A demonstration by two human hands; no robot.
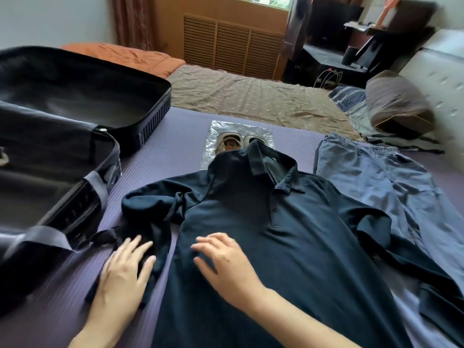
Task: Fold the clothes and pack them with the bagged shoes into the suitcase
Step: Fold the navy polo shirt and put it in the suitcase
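Purple bedding (175, 136) carries the dark shirt (288, 247), unfolded, with the left hand (123, 275) flat on its bunched sleeve (140, 204) and the right hand (226, 262) spread on its chest, while jeans (376, 177), bagged shoes (231, 141) and the open suitcase (155, 114) wait, nothing visibly packed.

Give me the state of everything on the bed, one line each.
Suitcase: open, nothing packed in view.
Shirt: spread face up, unfolded.
Jeans: laid out, unfolded.
Shoes: bagged, partly under shirt collar.
Left hand: open, on bunched sleeve.
Right hand: open, resting on shirt.
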